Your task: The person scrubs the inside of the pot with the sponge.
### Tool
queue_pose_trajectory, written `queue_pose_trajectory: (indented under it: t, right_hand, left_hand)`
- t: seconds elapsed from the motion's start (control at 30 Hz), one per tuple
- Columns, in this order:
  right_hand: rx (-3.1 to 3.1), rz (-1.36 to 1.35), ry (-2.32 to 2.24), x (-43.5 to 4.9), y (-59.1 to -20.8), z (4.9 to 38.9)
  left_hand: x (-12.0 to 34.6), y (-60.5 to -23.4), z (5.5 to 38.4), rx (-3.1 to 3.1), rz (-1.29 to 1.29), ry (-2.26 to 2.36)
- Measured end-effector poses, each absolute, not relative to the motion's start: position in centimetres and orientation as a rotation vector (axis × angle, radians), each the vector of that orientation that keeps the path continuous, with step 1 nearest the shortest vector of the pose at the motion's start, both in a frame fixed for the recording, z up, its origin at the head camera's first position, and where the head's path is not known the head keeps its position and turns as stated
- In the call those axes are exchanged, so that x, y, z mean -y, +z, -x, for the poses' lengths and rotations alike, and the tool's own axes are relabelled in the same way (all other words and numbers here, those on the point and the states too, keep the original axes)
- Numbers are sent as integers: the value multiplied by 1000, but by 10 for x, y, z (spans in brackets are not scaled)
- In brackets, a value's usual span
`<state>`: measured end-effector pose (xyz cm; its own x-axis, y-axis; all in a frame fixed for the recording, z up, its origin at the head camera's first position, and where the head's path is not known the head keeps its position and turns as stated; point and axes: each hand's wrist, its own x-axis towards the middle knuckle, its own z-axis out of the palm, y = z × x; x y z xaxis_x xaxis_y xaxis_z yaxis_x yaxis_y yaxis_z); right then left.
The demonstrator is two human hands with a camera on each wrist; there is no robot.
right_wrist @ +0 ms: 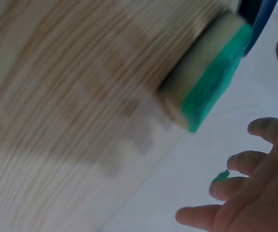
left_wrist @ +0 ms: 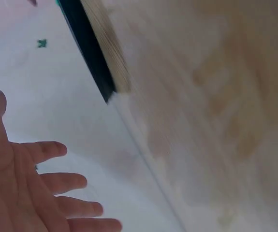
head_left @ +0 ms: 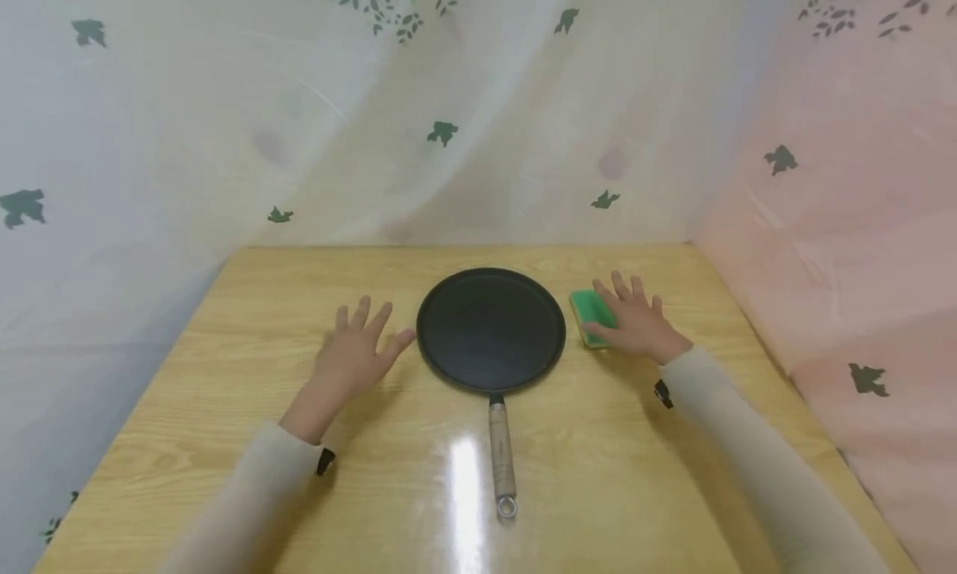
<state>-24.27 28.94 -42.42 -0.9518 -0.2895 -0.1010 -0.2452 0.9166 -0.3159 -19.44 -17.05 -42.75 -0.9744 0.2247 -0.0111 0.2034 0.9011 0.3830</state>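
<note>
A round, flat black pan [head_left: 491, 329] lies on the wooden table, its wooden handle [head_left: 502, 449] toward me and ending in a metal ring. To its right is a sponge [head_left: 591, 308] with a green top and a pale yellowish underside, also seen side-on as a sponge [right_wrist: 209, 72] in the right wrist view. My right hand [head_left: 635, 321] hovers over the sponge with fingers spread, covering part of it. Left of the pan, my left hand [head_left: 354, 358] is held above the table, fingers spread and holding nothing, its thumb near the pan's rim.
The wooden table [head_left: 396, 483] carries a bright light reflection left of the pan handle. Behind it hangs a pale curtain [head_left: 486, 183] with green bird and leaf prints, and a pinkish curtain [head_left: 845, 267] runs along the right edge.
</note>
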Motion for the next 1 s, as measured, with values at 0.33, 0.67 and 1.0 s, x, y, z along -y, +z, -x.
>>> queue_pose_trajectory:
  t: [0.33, 0.67, 1.0]
  right_hand:
    - [-2846, 534, -567, -266, -428, 250]
    - [-2768, 489, -540, -261, -435, 253]
    - [-2850, 574, -556, -267, -433, 254]
  left_hand:
    - [132, -435, 143, -2662, -415, 1493]
    - [94, -444, 112, -2083, -130, 1852]
    - [64, -454, 96, -1876, -73, 1870]
